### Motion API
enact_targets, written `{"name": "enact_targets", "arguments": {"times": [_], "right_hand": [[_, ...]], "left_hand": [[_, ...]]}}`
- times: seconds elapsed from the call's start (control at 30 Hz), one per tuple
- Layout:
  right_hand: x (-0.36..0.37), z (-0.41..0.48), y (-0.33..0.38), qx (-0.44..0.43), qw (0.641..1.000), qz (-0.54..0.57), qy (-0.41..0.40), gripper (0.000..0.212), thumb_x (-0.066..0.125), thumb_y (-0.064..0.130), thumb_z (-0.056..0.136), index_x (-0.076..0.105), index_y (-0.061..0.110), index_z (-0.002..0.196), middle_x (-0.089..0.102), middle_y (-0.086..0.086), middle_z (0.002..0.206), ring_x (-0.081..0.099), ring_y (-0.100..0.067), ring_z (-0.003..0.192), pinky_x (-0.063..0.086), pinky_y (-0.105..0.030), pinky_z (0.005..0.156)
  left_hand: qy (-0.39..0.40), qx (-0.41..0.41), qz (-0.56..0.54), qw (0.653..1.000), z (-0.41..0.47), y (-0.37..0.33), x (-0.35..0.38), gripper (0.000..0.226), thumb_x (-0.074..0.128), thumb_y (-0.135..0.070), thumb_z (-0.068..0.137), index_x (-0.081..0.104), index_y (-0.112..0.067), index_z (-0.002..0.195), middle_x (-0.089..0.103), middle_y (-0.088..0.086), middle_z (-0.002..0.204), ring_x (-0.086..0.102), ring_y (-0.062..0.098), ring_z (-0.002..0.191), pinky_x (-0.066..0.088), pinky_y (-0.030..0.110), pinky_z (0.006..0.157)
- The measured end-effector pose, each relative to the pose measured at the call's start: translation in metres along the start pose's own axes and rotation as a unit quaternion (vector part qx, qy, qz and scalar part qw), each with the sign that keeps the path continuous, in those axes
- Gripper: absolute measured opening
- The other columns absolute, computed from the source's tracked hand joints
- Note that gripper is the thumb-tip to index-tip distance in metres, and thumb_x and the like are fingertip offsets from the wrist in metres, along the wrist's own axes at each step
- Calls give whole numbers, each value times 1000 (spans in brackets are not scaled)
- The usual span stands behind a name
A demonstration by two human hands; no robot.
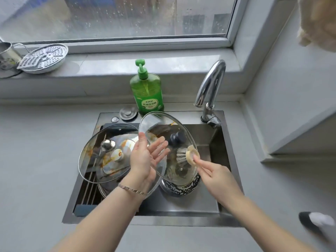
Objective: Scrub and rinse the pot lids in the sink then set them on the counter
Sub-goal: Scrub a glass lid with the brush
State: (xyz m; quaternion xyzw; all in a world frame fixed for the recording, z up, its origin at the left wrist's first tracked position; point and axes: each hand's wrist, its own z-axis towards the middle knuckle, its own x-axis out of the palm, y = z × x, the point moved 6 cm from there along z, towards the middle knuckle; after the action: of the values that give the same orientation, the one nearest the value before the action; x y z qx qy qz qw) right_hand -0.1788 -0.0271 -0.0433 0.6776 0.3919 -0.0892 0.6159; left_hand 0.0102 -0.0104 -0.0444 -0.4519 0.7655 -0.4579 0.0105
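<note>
A glass pot lid (163,124) with a dark knob stands tilted on edge over the sink (181,211). My left hand (145,157) supports it with the palm and straight fingers flat against the glass, thumb up at the rim. My right hand (212,171) pinches a round wooden scrub brush (187,154), its bristles pressed against the lid below the knob. A second, larger glass lid (94,151) with a steel knob and orange grease stains lies tilted over dishes at the sink's left.
A green dish soap bottle (147,90) stands behind the sink, the chrome faucet (211,88) at the back right. A dark speckled pot (180,188) sits under the held lid. Grey counter (36,160) lies on both sides. A steamer plate (45,59) rests on the windowsill.
</note>
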Motion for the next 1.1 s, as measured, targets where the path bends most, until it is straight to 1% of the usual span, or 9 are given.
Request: {"name": "enact_targets", "arguments": {"times": [0.1,0.27,0.43,0.57,0.7,0.83,0.9,1.0,1.1], "right_hand": [[3,-18,26,-120,989,-85,0,33,46,37,93,54,45,124,46,10,66,45,-15,69,36,-28,62],[-34,-2,0,-37,996,-51,-59,29,52,34,92,58,46,118,69,7,92,60,-18,86,47,-32,71],[-12,-28,27,-175,967,-180,-54,34,56,29,83,62,47,112,41,8,59,57,-17,58,26,-19,41],[-41,-4,-7,-43,992,-101,-60,31,48,34,94,55,48,121,68,4,101,59,-22,92,43,-30,69],[-8,-34,20,-192,967,-168,-3,37,39,37,88,58,47,118,47,7,65,59,-24,63,33,-27,50],[-46,-2,-16,-21,988,-152,-31,32,46,34,94,53,50,122,68,0,100,59,-26,93,42,-31,69],[-48,-1,-11,-36,987,-151,-41,33,46,34,93,54,49,121,69,-2,101,60,-27,93,44,-32,70],[-13,-32,27,-198,963,-180,9,37,43,36,82,63,46,112,61,4,69,62,-20,65,37,-25,50],[-39,-6,6,-72,986,-151,-21,31,46,34,91,60,47,116,70,2,92,62,-23,85,40,-27,63]], "left_hand": [[2,-44,47,998,-3,27,9,62,37,-52,95,40,-4,134,71,14,102,70,21,87,59,35,65],[17,-57,19,998,-8,38,19,44,35,-47,96,51,-8,111,68,17,101,68,22,83,60,31,62],[11,-61,43,997,-6,39,14,52,32,-54,94,59,-10,102,74,5,83,72,14,70,56,32,66],[2,-64,0,998,-6,36,7,54,34,-52,94,58,-4,98,72,8,73,71,16,63,58,28,61],[-11,-41,8,999,-5,26,6,52,34,-53,95,58,-7,93,73,7,72,71,16,66,58,30,71],[-15,-57,-21,998,-9,22,3,53,32,-52,95,58,-5,94,70,13,82,68,21,76,52,36,87],[-12,-56,-20,998,-10,21,6,54,32,-52,95,58,-5,95,71,12,78,68,20,74,52,35,85],[-23,-61,-10,998,-12,23,8,54,32,-53,95,57,-5,91,69,12,82,66,21,76,52,34,84],[-23,-66,-19,997,-16,24,8,53,33,-52,95,57,-4,91,67,15,89,65,23,81,52,36,85]]}}
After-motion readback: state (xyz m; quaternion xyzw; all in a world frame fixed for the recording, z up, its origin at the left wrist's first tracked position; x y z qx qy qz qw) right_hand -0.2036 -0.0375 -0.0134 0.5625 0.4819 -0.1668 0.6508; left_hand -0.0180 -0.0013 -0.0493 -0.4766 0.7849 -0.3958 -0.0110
